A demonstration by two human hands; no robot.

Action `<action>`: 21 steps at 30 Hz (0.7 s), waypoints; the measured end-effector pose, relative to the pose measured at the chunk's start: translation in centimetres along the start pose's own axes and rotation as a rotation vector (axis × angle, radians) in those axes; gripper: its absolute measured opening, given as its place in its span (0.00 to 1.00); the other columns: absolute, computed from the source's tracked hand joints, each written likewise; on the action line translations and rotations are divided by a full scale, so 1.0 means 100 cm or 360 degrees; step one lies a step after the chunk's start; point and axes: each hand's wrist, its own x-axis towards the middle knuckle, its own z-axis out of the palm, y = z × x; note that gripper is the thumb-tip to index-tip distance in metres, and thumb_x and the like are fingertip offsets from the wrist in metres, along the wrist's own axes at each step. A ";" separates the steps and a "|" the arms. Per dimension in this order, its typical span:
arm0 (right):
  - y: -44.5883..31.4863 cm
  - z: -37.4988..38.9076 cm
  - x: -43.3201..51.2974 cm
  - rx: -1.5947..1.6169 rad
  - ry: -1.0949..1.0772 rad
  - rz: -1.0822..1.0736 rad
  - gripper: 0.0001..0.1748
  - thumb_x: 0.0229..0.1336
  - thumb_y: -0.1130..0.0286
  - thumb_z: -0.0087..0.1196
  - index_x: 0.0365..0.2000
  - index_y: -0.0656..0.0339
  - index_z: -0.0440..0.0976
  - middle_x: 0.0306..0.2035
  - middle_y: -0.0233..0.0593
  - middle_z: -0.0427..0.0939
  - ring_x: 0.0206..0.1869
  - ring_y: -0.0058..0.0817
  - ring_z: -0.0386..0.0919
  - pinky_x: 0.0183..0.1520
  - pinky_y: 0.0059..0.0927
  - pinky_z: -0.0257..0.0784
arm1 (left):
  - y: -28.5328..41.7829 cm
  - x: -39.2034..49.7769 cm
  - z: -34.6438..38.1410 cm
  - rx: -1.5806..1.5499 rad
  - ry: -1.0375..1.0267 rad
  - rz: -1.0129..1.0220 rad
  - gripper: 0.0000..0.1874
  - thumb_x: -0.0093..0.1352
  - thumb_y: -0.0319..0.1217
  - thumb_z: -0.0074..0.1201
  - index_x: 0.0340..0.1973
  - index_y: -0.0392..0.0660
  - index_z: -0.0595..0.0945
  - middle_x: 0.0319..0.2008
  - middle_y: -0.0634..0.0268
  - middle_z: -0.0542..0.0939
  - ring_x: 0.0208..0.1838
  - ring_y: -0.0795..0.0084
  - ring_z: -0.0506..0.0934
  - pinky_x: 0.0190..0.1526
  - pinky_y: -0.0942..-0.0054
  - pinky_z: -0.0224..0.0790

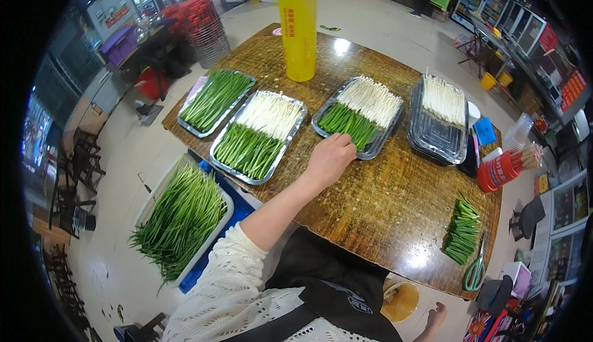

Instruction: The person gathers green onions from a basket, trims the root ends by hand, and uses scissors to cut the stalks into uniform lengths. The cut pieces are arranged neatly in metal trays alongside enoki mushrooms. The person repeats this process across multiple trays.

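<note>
My left hand [330,157] reaches over the table, its bunched fingers at the near edge of a tray [373,150] and touching cut garlic chives [347,126]. Whatever the fingertips may pinch is hidden. White enoki mushrooms [370,101] fill that tray's far half. Left of it stand a foil-rimmed tray of enoki [271,113] and chives [249,151], and a tray of chives only [216,100]. Enoki [443,101] also lies on stacked trays [435,140] at the right. Low beside the table's near right edge, my right hand [437,316] hangs with nothing in it.
A yellow roll of film [298,32] stands upright on the wooden table [366,203]. Cut chives [462,231] and scissors [476,268] lie by the right edge, near a red skewer container [502,171]. A basket [225,203] of long chives [183,217] sits lower left.
</note>
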 end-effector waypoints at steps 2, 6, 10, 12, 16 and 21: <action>-0.005 -0.005 0.006 0.0061 -0.0042 0.0032 0.19 0.46 0.81 0.57 0.42 0.65 0.78 0.35 0.47 0.82 0.40 0.40 0.82 0.48 0.40 0.77 | -0.001 0.002 0.005 0.0042 -0.0008 -0.0034 0.07 0.61 0.28 0.63 0.28 0.43 0.78 0.33 0.62 0.74 0.42 0.60 0.76 0.42 0.62 0.73; -0.031 -0.023 0.006 0.0417 0.0253 0.0104 0.10 0.45 0.81 0.57 0.33 0.67 0.77 0.28 0.40 0.80 0.27 0.25 0.78 0.30 0.26 0.74 | 0.006 0.009 0.009 0.0005 -0.0033 -0.0035 0.06 0.63 0.28 0.62 0.30 0.42 0.80 0.34 0.60 0.76 0.42 0.57 0.77 0.42 0.60 0.73; -0.070 -0.056 -0.008 0.0604 0.0492 0.0203 0.05 0.62 0.74 0.59 0.34 0.66 0.77 0.28 0.37 0.80 0.26 0.23 0.77 0.30 0.27 0.75 | 0.019 0.012 0.008 -0.0038 -0.0091 0.0034 0.06 0.62 0.28 0.63 0.31 0.40 0.81 0.35 0.57 0.78 0.42 0.54 0.78 0.42 0.59 0.73; -0.093 -0.080 -0.017 0.0702 0.0546 0.0255 0.06 0.66 0.71 0.58 0.37 0.64 0.77 0.30 0.33 0.80 0.31 0.18 0.77 0.32 0.24 0.74 | 0.030 0.008 0.006 -0.0084 -0.0074 0.0068 0.07 0.61 0.26 0.64 0.32 0.38 0.81 0.35 0.57 0.78 0.41 0.54 0.77 0.41 0.58 0.72; -0.156 -0.126 -0.032 0.0734 0.0704 -0.0263 0.06 0.61 0.77 0.60 0.40 0.65 0.79 0.34 0.37 0.81 0.33 0.21 0.78 0.37 0.25 0.74 | 0.057 -0.010 -0.008 -0.0098 -0.0227 0.0045 0.08 0.61 0.24 0.65 0.34 0.37 0.82 0.37 0.56 0.78 0.42 0.54 0.78 0.42 0.58 0.72; -0.250 -0.145 -0.036 0.0527 0.0192 -0.0883 0.20 0.52 0.82 0.65 0.47 0.61 0.79 0.46 0.40 0.78 0.40 0.31 0.79 0.43 0.30 0.76 | 0.094 -0.036 -0.027 -0.0133 -0.0302 -0.0034 0.07 0.63 0.23 0.64 0.34 0.36 0.81 0.37 0.55 0.78 0.40 0.51 0.78 0.42 0.59 0.72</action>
